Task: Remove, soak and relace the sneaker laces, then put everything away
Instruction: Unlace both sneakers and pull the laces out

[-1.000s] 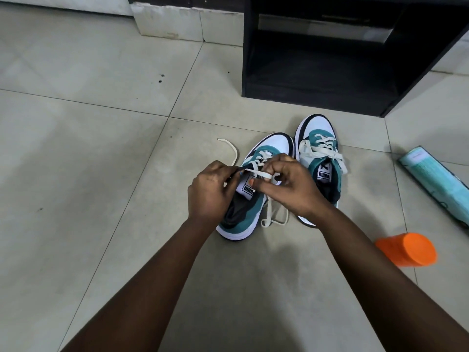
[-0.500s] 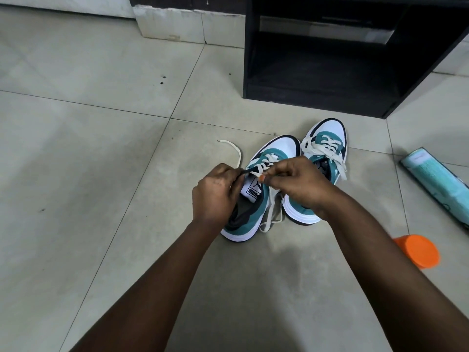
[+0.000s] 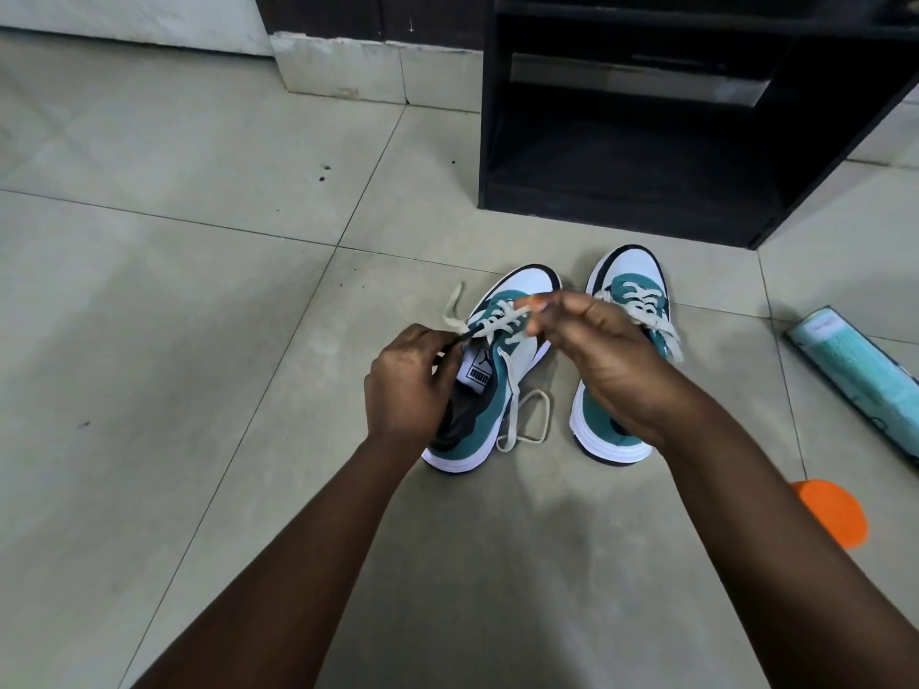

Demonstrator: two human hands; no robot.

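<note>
Floor (image 3: 199, 290): pale glazed-looking tiles, smooth w/ a dull sheen, dark specks and thin grout lines. On it, two sneakers (image 3: 517, 290) w/ smooth white toe caps, matt teal panels that look like suede, and flat woven cloth laces (image 3: 522, 415), off-white. Behind sneakers a matt black cabinet (image 3: 621, 206), wood-look; right of them an orange smooth plastic-looking cap (image 3: 835, 509).

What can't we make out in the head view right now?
- Left sneaker heel and top eyelets: hidden by the left hand.
- Right sneaker tongue and opening: hidden by the right hand and forearm.
- Lace between the hands: too blurred to tell which eyelet it passes through.
- Orange cup: partly behind the right forearm.
- Teal roll: cut off by the right edge.
</note>
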